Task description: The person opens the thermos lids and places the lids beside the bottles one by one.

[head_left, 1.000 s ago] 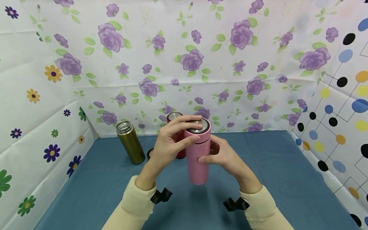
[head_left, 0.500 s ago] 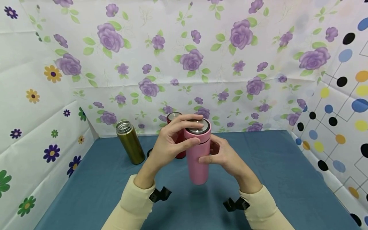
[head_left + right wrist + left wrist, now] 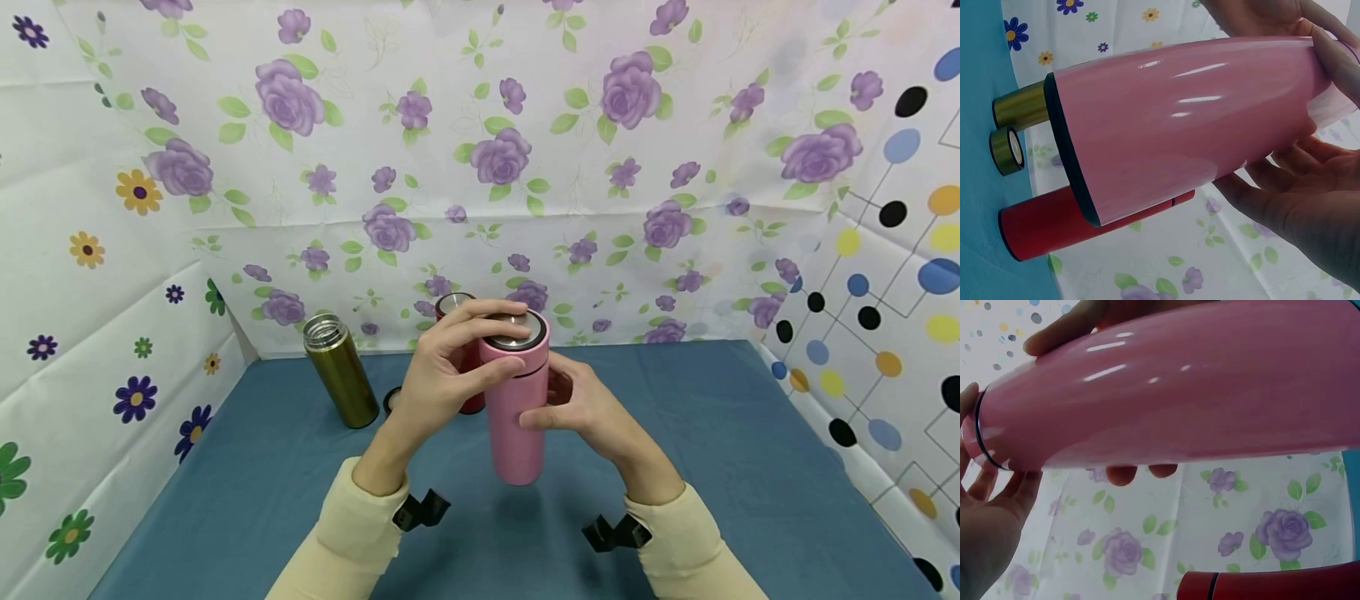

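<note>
Both hands hold a pink thermos flask [image 3: 517, 442] upright above the table, its base clear of the cloth in the right wrist view. My left hand [image 3: 442, 367] grips the pink lid [image 3: 534, 360], thumb in front and fingers over the steel top. Around the upper body curls my right hand [image 3: 581, 408], its thumb on the near side. In the left wrist view, fingertips of the right hand [image 3: 1121, 475] show past the flask's edge. Behind the left hand stands a red thermos [image 3: 472, 404] with a steel-topped lid, partly hidden.
An olive-gold thermos [image 3: 342, 375] stands lidless at the back left, its steel mouth showing. Beside it on the blue tablecloth [image 3: 247, 500] lies its small gold cap [image 3: 1007, 151], mostly hidden by the left hand in the head view. Patterned cloth walls [image 3: 450, 167] close in the back and sides.
Both hands keep their hold on the pink thermos, which dips very slightly. The other flasks stay where they were.
</note>
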`<state>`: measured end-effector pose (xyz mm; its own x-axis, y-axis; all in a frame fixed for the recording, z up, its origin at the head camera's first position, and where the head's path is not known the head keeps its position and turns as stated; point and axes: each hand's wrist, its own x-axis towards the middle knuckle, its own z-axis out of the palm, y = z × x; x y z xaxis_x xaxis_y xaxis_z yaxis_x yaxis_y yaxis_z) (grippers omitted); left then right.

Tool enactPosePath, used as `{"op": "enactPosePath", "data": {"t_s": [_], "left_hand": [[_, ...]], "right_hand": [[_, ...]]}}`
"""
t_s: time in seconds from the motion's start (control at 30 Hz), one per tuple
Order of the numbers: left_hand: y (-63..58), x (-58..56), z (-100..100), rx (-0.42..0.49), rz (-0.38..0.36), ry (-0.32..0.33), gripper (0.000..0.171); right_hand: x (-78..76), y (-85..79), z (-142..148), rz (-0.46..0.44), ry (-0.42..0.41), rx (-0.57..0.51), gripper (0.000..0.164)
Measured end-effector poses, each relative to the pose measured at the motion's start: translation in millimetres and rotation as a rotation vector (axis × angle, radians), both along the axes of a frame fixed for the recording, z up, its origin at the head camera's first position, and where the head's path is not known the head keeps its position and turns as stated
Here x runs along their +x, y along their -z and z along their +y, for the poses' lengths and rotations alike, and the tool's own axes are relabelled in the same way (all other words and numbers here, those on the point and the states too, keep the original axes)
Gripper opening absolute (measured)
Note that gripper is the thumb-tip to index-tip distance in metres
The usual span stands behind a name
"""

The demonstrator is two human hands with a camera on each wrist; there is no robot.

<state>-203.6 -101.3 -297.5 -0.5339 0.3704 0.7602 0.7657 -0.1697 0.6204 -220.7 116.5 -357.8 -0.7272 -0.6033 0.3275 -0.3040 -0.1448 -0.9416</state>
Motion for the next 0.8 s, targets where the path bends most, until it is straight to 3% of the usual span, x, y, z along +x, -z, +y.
{"op": "enactPosePath", "data": {"t_s": [0.17, 0.27, 0.6, 0.8], "left_hand": [[1.6, 0.1, 5.6, 0.019, 0.045, -0.130, 0.045], [2.2, 0.3, 6.7, 0.012, 0.046, -0.155, 0.044], [1.0, -0.4, -4.6, -0.052, -0.049, 0.055, 0.048], [1.1, -1.7, -4.7, -0.053, -0.051, 0.059, 0.044]], "right_hand": [[0.6, 0.4, -1.7, 0.009, 0.062, 0.017, 0.067], [0.5, 0.8, -1.9, 0.014, 0.083, 0.021, 0.067], [-0.7, 0.1, -0.7, -0.005, 0.010, -0.010, 0.065], [-1.6, 0.7, 0.0, -0.002, -0.003, -0.020, 0.065]]}}
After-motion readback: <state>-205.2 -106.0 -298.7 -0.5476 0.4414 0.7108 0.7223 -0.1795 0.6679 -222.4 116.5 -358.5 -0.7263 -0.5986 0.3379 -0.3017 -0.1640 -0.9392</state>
